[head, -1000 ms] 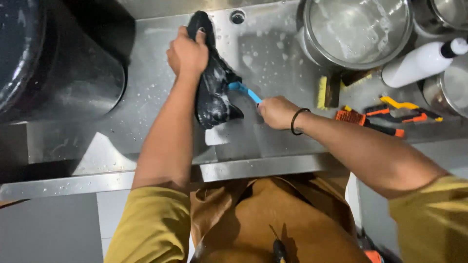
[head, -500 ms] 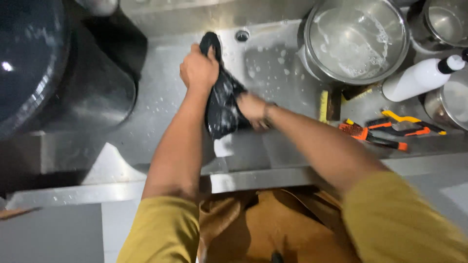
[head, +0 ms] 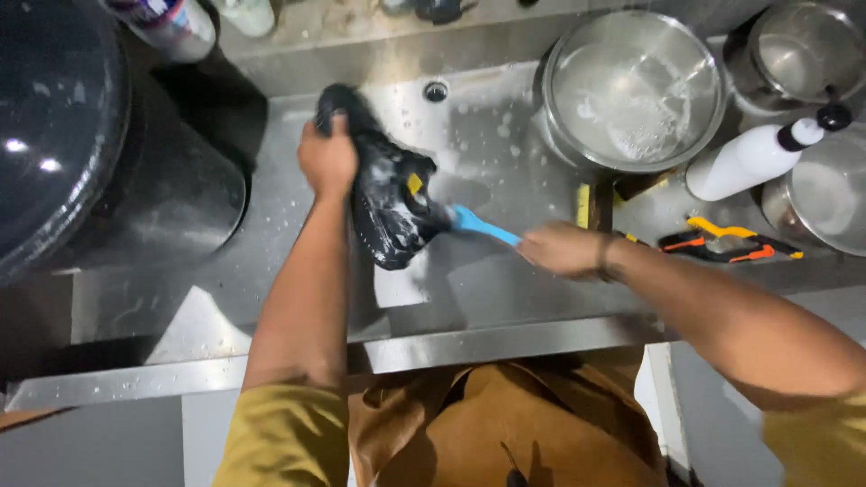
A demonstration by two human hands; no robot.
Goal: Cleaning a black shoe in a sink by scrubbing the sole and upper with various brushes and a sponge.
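The person wears a mustard-yellow shirt with short sleeves, so both forearms are bare. A brown apron hangs in front of the body. The right hand has a thin dark band at the wrist.

Black shoe: wet, glossy, soap foam on its upper. Brush: smooth light-blue plastic handle. Sink: dull brushed steel, flecked with suds and droplets. Round steel basin: shiny metal, holding foamy water. White bottle: matt plastic, black cap. Apron: brown matt cloth.
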